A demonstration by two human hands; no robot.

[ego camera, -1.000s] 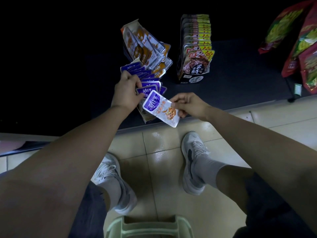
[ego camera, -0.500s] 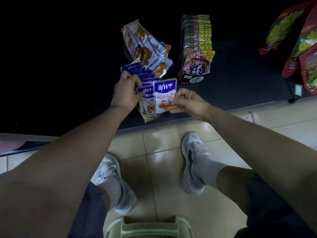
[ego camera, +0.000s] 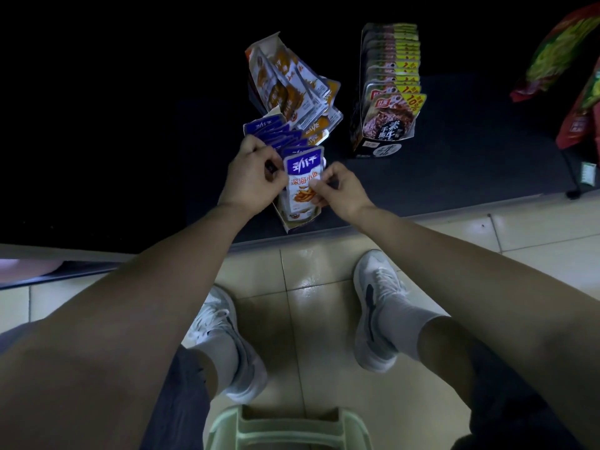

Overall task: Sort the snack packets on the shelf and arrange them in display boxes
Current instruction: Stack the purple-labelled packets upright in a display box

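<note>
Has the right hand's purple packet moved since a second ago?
Yes: the purple packet went from tilted before the display box to upright at its front.

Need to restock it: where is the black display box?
Head view: the black display box stands on the dark shelf, right of the orange packets, beyond the right hand.

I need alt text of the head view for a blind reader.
The right hand pinches a purple snack packet at the front of a display box on a dark shelf; the left hand grips the matching packets behind it. Orange packets and a second box stand beyond.
</note>
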